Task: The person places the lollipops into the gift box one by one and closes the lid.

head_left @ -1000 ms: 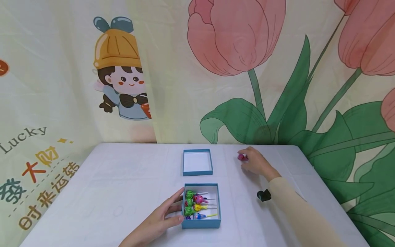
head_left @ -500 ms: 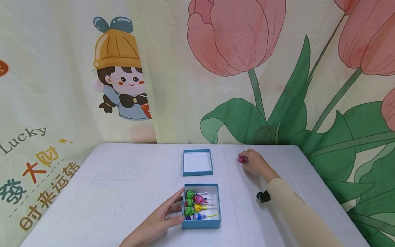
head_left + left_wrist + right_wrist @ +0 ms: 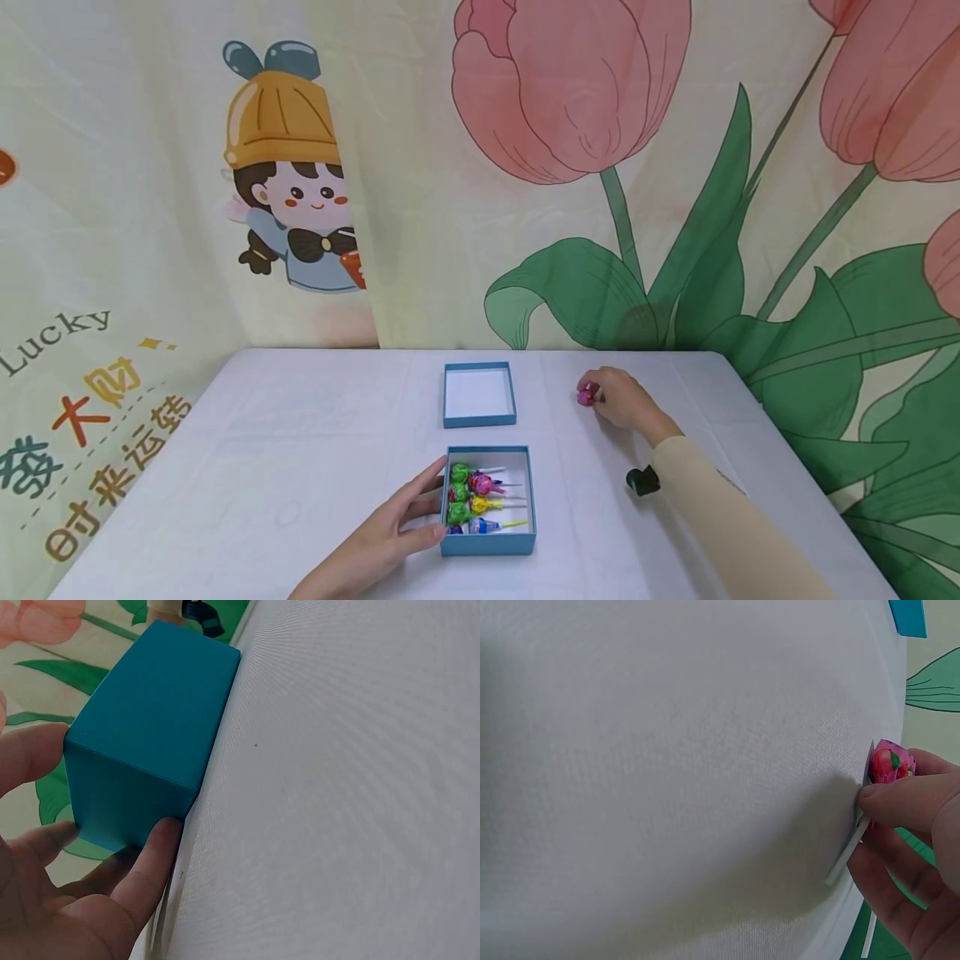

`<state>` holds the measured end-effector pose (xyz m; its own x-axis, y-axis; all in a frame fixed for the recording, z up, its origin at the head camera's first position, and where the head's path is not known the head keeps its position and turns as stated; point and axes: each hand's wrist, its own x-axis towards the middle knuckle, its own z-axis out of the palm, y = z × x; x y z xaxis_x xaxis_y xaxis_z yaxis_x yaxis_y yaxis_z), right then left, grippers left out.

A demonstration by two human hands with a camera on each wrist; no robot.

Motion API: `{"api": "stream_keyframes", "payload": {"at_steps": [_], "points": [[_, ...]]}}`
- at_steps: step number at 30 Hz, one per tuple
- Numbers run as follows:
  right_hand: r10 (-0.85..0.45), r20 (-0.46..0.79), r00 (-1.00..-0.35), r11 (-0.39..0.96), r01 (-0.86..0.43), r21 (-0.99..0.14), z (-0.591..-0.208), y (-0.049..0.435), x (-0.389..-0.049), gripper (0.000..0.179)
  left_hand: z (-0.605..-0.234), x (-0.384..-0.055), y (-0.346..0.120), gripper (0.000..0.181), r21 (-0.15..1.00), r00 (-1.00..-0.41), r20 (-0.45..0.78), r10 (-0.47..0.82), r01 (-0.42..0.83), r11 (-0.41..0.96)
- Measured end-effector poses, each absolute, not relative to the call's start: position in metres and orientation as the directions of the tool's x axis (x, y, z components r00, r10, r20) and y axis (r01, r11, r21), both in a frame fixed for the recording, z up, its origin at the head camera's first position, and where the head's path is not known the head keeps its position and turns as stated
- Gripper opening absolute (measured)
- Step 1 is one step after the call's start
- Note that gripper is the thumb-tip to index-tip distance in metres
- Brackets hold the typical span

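In the head view, my left hand rests against the left side of a blue box, its fingers spread and fairly straight. The left wrist view shows fingertips touching the box's blue wall. Inside lie several wrapped lollipops, heads to the left, sticks to the right. At the back right, my right hand pinches a pink-wrapped lollipop between thumb and fingers. Its white stick slants down close to the tablecloth in the right wrist view. Another white stick shows below that hand, its other end hidden.
A shallow blue lid with a white inside lies behind the box. White cloth covers the table. A printed curtain hangs along the back edge. A black piece shows beside the right sleeve.
My right hand has drawn slightly toward me, and the pink lollipop has come with it. The left hand, box and lid stay in place.
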<state>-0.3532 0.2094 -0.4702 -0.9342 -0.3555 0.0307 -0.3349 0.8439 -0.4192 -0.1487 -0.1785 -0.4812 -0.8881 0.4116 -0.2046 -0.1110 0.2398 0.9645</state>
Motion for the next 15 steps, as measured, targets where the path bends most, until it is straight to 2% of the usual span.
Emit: {"api": "stream_keyframes", "payload": {"at_steps": [7, 15], "points": [[-0.356, 0.019, -0.934, 0.846, -0.331, -0.417, -0.468, 0.208, -0.348, 0.03, -0.482, -0.149, -0.178, 0.08, 0.963, -0.889, -0.213, 0.405, -0.121, 0.241], [-0.41, 0.098, -0.907, 0.807, -0.41, -0.426, -0.454, 0.194, -0.334, 0.027, -0.482, -0.15, -0.178, 0.081, 0.964, -0.89, -0.192, 0.414, -0.092, 0.248]]}}
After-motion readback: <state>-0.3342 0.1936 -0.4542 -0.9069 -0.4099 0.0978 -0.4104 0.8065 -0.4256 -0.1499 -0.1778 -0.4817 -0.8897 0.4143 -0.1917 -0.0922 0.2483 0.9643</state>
